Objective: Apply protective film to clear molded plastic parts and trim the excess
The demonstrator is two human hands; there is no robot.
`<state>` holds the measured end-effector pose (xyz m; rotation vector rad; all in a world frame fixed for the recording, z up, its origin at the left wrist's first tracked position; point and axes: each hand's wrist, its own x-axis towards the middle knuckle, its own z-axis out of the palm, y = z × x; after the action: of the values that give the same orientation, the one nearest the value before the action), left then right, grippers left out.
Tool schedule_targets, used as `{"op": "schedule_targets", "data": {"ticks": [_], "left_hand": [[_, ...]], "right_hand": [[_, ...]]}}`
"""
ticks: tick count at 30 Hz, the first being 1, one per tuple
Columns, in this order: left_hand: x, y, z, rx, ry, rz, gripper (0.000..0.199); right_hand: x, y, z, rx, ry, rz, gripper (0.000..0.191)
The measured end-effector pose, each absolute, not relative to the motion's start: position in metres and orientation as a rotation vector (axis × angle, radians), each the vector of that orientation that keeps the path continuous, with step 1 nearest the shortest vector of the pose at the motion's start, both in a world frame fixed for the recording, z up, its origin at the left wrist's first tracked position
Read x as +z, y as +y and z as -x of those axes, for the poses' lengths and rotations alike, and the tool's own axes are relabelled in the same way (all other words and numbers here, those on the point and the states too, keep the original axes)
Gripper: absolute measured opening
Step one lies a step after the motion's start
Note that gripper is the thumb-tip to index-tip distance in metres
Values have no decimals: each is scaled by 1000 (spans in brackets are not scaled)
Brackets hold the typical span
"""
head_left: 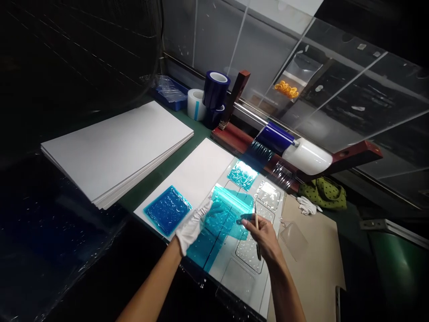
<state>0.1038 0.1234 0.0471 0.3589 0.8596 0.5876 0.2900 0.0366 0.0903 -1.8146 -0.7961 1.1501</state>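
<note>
A sheet of translucent blue film (236,203) is stretched between my two hands, above a panel marked with dark rectangular outlines. My left hand (196,223), in a white glove, is closed on the film's left edge; its fingertips are partly behind the film. My bare right hand (264,237) pinches the film's right edge. A slim pen-like tool (257,219) stands between that hand's fingers, its kind unclear. Beneath the film lie more blue film (197,252) and a clear sheet (243,279) with outlined rectangles. A dark blue film square (167,209) lies left of my left hand.
A stack of white sheets (117,152) lies at left. Behind stand tape rolls (216,87) and a red-framed roller stand (237,138) with a blue film roll (276,136) and a white roll (308,156). At right are brown board (318,250), a glove (308,205) and green cloth (325,193).
</note>
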Motion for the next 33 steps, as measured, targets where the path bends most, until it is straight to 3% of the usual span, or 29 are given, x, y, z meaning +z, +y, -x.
{"op": "schedule_targets", "data": {"ticks": [4,8,13,21,29,33], "left_hand": [[54,129,-58,636,1060,-596,37],[43,150,-2,716,1345,-768,52],[25,180,44,658,1458,-968,51],[-6,200,42,570,1501,-1178,49],[-11,211,39,530,1552,-1366,47],[11,204,29,637,1793,-1542,66]], "right_hand": [[78,30,-253,1262,-703,1703,35],[71,25,-242,1314,-587,1699,55],[53,3,-253,1249,-544,1924,53],[12,-32,-268,1015,-584,2076,61],[9,-46,-279,966,-760,2295,42],[15,-45,-280,857,-902,2437,30]]}}
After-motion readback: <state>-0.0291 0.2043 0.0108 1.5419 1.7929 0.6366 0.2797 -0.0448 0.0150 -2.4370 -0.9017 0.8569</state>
